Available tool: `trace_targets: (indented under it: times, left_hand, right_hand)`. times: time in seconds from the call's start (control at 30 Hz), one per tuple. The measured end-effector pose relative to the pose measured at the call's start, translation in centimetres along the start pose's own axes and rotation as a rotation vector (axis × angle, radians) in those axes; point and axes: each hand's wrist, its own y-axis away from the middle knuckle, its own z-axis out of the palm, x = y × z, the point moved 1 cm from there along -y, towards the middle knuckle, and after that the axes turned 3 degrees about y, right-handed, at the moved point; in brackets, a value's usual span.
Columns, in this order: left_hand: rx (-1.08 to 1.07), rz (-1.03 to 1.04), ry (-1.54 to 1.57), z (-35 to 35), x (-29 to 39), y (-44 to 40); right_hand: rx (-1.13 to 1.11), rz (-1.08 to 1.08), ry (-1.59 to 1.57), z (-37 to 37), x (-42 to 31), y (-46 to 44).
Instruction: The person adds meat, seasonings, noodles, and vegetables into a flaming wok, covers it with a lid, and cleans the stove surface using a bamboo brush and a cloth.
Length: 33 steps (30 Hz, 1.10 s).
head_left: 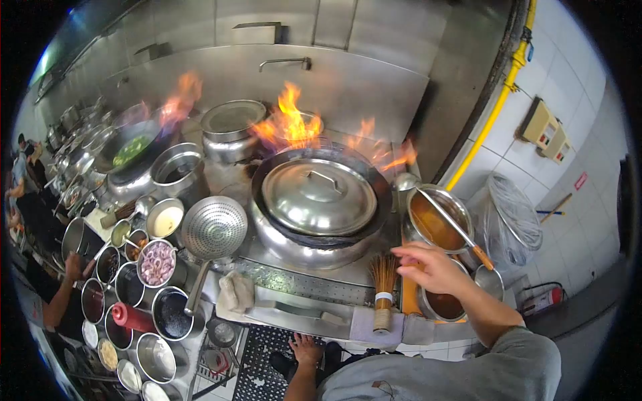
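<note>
My right hand (431, 265) is raised over the right end of the stove, fingers loosely stretched out and nothing in them. Just left of it stands a bristle wok brush (383, 291) with its bristles up. Beneath it is a pot of brown sauce (445, 305). Beyond the hand, a ladle (447, 217) with a wooden handle end lies across a pot of orange-brown liquid (428, 224). Low by my body, my left hand (306, 349) is open, fingers apart. Ahead, a steel lid (319, 195) covers the wok (382, 194) on the burner.
Flames (294, 117) rise behind the covered wok. A skimmer (214, 227) rests left of it, beside several ingredient pots, including chopped onions (158, 263), and a red squeeze bottle (132, 317). A folded cloth (236, 292) lies on the front edge. A co-worker's hand (75, 269) is at far left.
</note>
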Motion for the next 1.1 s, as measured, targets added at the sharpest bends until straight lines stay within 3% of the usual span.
trace_targets:
  times: [0.2,0.3,0.33,0.43,0.53,0.63,0.77,0.8,0.9,1.1]
  left_hand:
    - [0.012,0.013,-0.117,2.6,-0.6,-1.1]
    - [0.123,-0.032,0.081,3.4,-0.4,-1.8]
    - [0.32,-0.08,0.41,2.9,-0.2,-1.7]
    - [0.512,-0.34,1.134,7.8,-1.4,-6.9]
    - [-0.015,-0.509,2.233,5.3,-0.9,-7.5]
    - [0.154,-0.413,2.359,4.6,-0.2,-8.3]
    - [0.244,-0.338,2.285,5.9,-0.8,-9.3]
    - [0.253,-0.428,2.297,6.4,-1.0,-9.5]
    - [0.285,-0.334,2.309,7.0,-1.5,-10.3]
    - [0.294,-0.366,2.303,5.9,-1.1,-9.7]
  right_hand:
    - [0.32,0.326,0.112,-3.9,7.2,8.3]
    - [0.416,0.42,0.104,-5.1,8.9,11.0]
    - [0.451,0.436,0.072,-5.3,9.3,11.6]
    - [0.466,0.463,0.072,-5.3,10.1,12.9]
    - [0.404,0.503,0.123,-5.4,9.6,13.2]
    - [0.403,0.455,0.156,-5.7,9.3,13.3]
    - [0.384,0.489,0.194,-5.8,9.9,13.7]
    - [0.384,0.491,0.188,-5.8,10.0,13.6]
    - [0.382,0.504,0.177,-5.8,10.2,13.5]
    - [0.373,0.553,0.187,-5.7,10.8,13.5]
